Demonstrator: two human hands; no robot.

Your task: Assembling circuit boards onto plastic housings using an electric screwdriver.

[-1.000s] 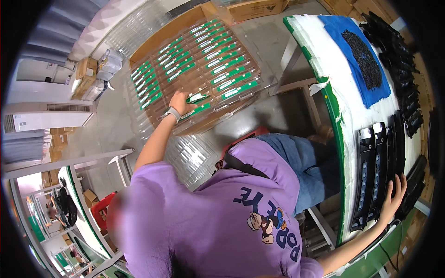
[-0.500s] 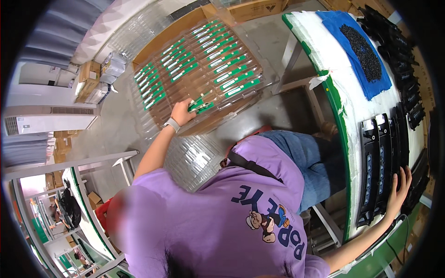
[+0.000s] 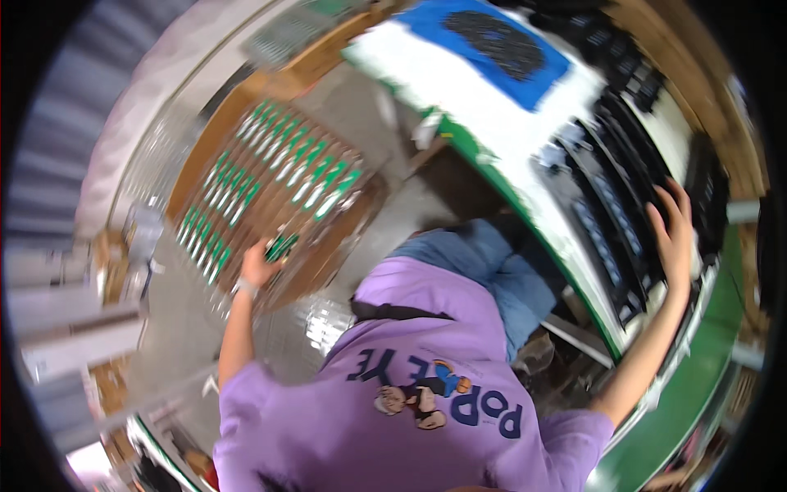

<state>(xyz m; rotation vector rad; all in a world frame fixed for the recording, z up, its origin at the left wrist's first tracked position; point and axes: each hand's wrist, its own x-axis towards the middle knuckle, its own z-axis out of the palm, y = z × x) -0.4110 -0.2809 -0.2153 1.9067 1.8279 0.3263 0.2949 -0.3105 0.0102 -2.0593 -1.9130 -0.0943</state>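
Observation:
My left hand (image 3: 259,264) is closed on a few small green circuit boards (image 3: 284,246), at the near side of a clear plastic tray (image 3: 256,220). Rows of similar green-and-white boards (image 3: 305,170) lie in its slots. The picture is smeared, so I cannot tell how many boards the hand holds. Over on the right, my right hand (image 3: 674,234) is open with its fingers apart, beside long black plastic frames (image 3: 611,217) that lie side by side on the white-covered table (image 3: 459,90). Whether its fingertips touch the outermost frame cannot be made out.
A blue cloth (image 3: 418,20) with a pile of small black parts (image 3: 492,43) lies at the table's far end. More black parts (image 3: 598,49) line its far right side. The table's green edge (image 3: 525,205) runs beside my legs. Cardboard boxes (image 3: 111,254) stand at left.
The whole view has swung, shifting the tray left and the table toward the middle. My left hand still holds boards at the tray; my right hand stays by the black frames.

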